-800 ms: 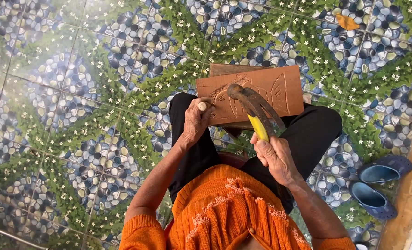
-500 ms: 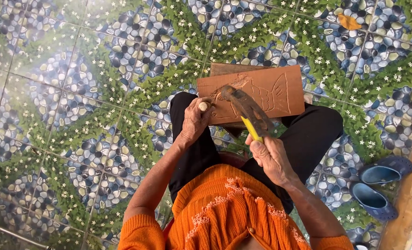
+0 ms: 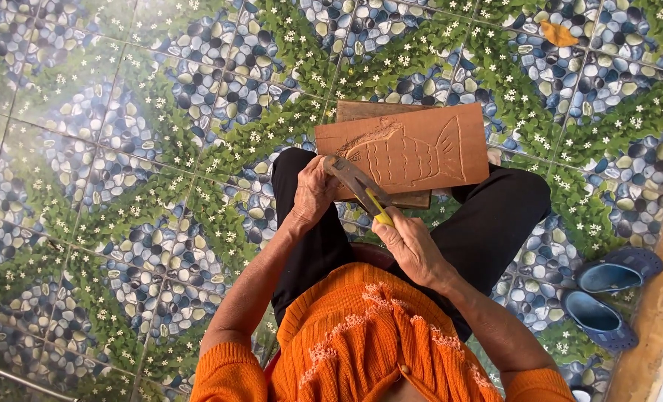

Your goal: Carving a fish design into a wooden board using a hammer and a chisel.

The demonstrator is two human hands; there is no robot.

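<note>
A: What is each hand doing?

B: The right hand (image 3: 409,246) is clenched around the yellow handle of a hammer with a dark metal head (image 3: 357,186). The left hand (image 3: 313,190) is closed on something small at the near left edge of the reddish-brown rectangular wooden board (image 3: 409,152); it looks like a chisel, though I cannot tell for sure.

A: Where is the board?

B: It rests across the person's knees, on top of a second, darker plank (image 3: 376,112).

A: How far along does the carving look?

B: The fish outline, tail and body lines are already cut. The background around it is flat and unworked, so I judge a good share remains.

A: Anything around?

B: A pair of blue rubber sandals (image 3: 607,294) lies on the pebble-patterned tile floor (image 3: 123,186) to the right.
</note>
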